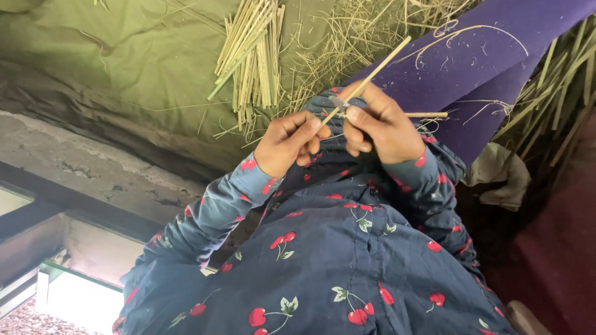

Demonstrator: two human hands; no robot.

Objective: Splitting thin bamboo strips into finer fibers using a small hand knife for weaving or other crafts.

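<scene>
1. The left hand (288, 141) is curled almost closed. Its thumb and fingers pinch the lower end of a thin pale bamboo strip (372, 75), which runs up and to the right from this hand.
2. The right hand (380, 127) is also closed. It grips a small knife; only a bit of grey blade (339, 103) shows by the thumb, and a light wooden handle (427, 115) sticks out to the right of the fist. The blade touches the strip where the two hands meet.
3. Both hands are above the person's lap, over a dark blue garment with red cherries (347, 248), close together and almost touching.
4. Behind the hands, a bundle of cut strips (251, 56) lies on an olive green cloth (124, 56), with loose shavings beside it. A purple mat (490, 56) is to the right.
5. The fingertips of both hands are folded inward and hidden. How the blade sits against the strip is too small to make out. More strips at the right edge are cut off.
</scene>
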